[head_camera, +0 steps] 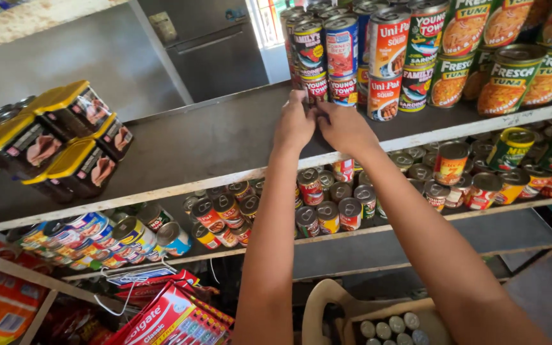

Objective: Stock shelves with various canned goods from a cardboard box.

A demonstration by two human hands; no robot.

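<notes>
The top shelf (pixel 180 150) is a long grey board with a pale front edge, bare in the middle. At its right end stand stacked cans (pixel 378 57), two high, tall ones with fish and squid pictures, packed close together. At the left end sit black tubs with yellow lids (pixel 65 137), tipped and leaning on one another. The shelf below (pixel 378 233) carries many smaller cans lying and standing in loose rows.

Both arms reach up to the top shelf, just in front of the lowest row of the stack. The left hand (pixel 294 124) and right hand (pixel 346 128) meet there, fingers curled inward and touching; they seem to pinch something small between them, but I cannot tell what, as the backs of the hands hide it.

The risk, as I judge it, is the stack: the knuckles are almost against the bottom cans, and a nudge there could topple the upper row off the shelf onto the small cans or the basket (pixel 327 306) below.
</notes>
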